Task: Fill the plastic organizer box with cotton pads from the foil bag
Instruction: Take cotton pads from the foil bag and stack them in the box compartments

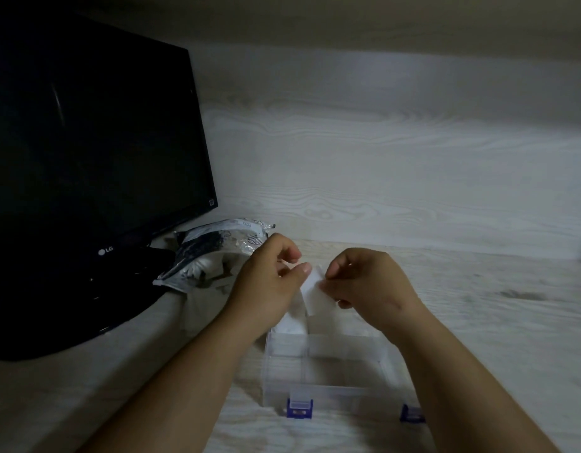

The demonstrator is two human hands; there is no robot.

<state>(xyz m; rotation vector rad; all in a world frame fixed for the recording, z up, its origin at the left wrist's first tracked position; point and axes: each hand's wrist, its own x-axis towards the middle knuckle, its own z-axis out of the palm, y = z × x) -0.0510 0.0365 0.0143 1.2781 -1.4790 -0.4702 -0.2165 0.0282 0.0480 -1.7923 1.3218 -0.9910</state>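
L hand (pixel 269 284) & R hand (pixel 372 282) both pinching one cotton pad (pixel 316 297), over box (pixel 328 392), foil bag (pixel 217 245) at box's 10 o'clock, on desk (pixel 479 322)

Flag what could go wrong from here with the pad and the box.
1. The cotton pad, pinched by its top edge between the left hand and right hand over the organizer box, could slip and land outside a compartment.
2. The foil bag seems to lie open beside the monitor; pads might spill out.
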